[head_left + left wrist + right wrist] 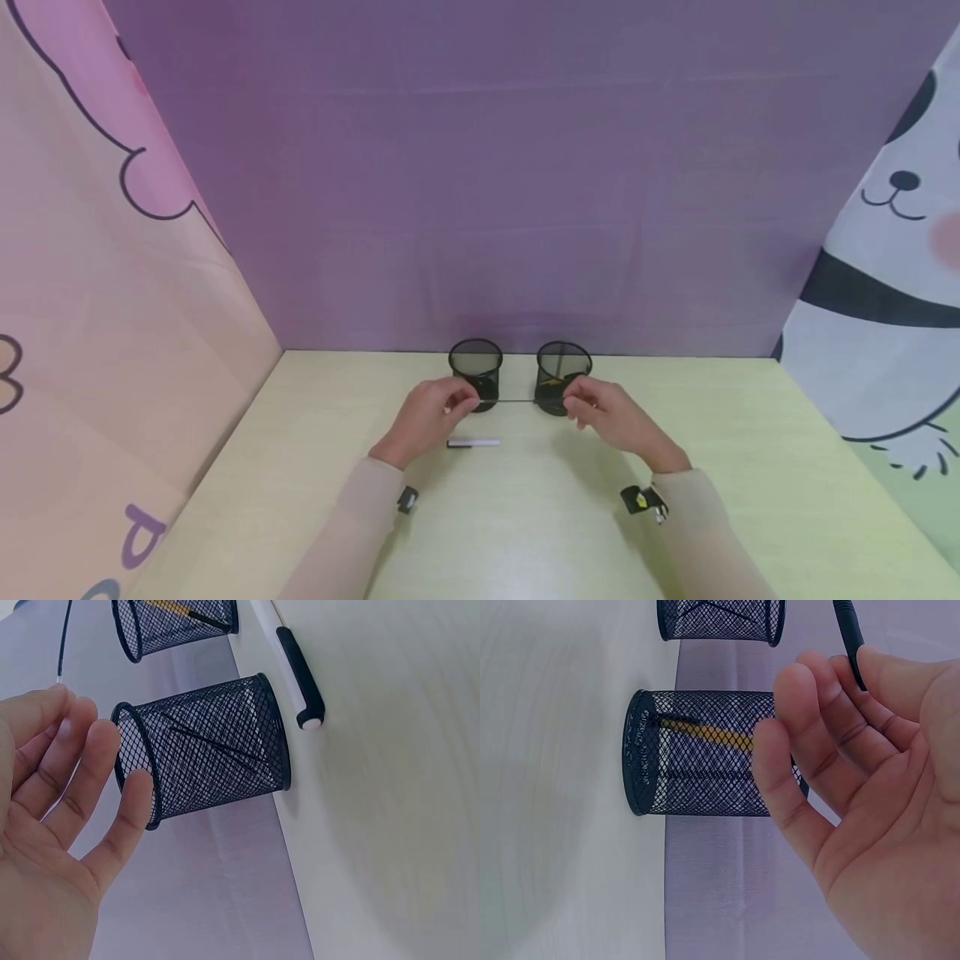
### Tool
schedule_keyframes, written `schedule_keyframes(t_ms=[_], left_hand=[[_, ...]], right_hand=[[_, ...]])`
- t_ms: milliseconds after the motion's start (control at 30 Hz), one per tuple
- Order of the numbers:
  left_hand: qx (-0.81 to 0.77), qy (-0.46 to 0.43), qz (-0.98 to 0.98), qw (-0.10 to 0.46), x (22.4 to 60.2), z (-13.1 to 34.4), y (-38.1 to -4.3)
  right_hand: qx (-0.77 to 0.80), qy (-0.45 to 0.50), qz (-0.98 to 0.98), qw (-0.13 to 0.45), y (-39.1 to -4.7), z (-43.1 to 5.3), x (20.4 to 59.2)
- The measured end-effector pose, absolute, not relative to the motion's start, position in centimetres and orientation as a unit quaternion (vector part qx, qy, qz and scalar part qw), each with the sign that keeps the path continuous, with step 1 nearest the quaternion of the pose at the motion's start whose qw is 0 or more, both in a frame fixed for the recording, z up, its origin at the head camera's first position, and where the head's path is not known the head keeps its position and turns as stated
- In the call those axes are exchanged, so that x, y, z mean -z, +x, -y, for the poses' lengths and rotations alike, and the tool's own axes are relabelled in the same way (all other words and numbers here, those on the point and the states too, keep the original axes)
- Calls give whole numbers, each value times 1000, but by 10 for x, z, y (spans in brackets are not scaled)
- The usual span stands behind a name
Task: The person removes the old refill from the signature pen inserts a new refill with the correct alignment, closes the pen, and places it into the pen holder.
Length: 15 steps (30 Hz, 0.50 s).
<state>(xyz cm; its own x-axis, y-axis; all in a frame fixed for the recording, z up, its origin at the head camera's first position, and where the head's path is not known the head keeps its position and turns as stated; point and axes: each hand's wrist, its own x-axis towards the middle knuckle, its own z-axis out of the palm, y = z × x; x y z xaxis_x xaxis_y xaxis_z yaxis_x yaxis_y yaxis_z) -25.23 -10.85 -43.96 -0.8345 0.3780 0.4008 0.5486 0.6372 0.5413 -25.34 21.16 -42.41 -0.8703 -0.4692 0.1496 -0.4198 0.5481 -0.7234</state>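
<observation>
Between my two hands a thin dark rod stretches level, in front of two black mesh cups. My left hand pinches its thin end between thumb and fingertips, where a pale tip shows in the left wrist view. With thumb and fingers my right hand holds its thicker, ridged black end. The left cup stands behind the left fingers and has thin dark sticks inside. Behind the right fingers, the right cup holds a yellow-and-black stick.
A white marker with a black cap lies on the pale table between the forearms. A purple cloth hangs behind the table's back edge. Printed cloths stand at both sides, with a panda on the right one.
</observation>
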Motion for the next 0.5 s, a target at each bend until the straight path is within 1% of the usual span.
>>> schedule_keyframes(t_ms=[500], left_hand=[[332, -264, 896, 130, 441, 112, -255]], right_hand=[[410, -236, -880, 39, -254, -213, 425]])
